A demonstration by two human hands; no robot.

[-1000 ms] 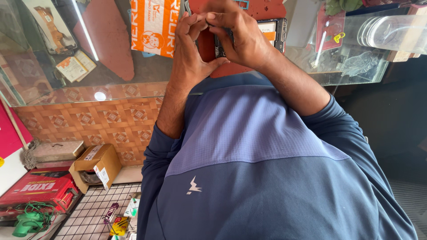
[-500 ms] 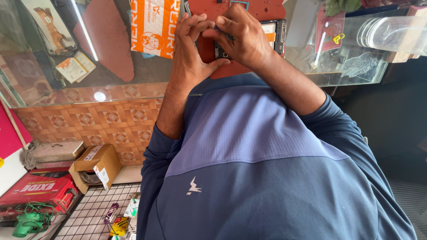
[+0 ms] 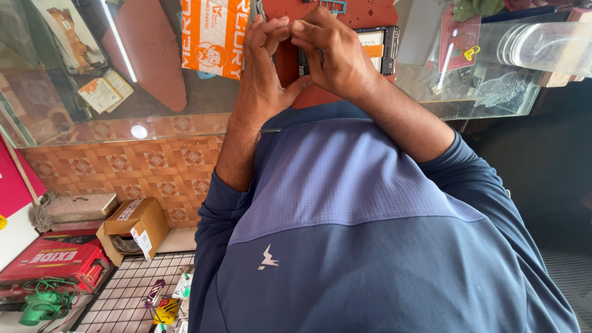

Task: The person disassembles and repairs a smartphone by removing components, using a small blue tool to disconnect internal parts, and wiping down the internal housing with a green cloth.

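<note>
Bending over a glass tabletop (image 3: 154, 117), the person brings both hands together above an opened phone (image 3: 376, 52) that lies on a red work mat (image 3: 364, 12). The left hand (image 3: 262, 74) and the right hand (image 3: 336, 58) meet at the fingertips, with the fingers (image 3: 280, 24) curled inward and pressed tip to tip, as if pinching something very small between them; whatever that piece is stays hidden behind the knuckles, so what they grip cannot be told. The phone sits just beyond and partly beneath the right hand, its dark inside facing up with an orange strip showing.

An orange and white packet (image 3: 213, 34) lies on the glass to the left of the hands, and a clear plastic container (image 3: 542, 46) stands well to the right. Lower down, a cardboard box (image 3: 135, 225) and a red box (image 3: 52, 259) rest beside a wire grid rack (image 3: 132, 290).

Work this fine seems to go best with both wrists braced low near the mat, the pinch kept light, and the piece held directly over the phone so a slip would land it on the mat rather than the floor.
</note>
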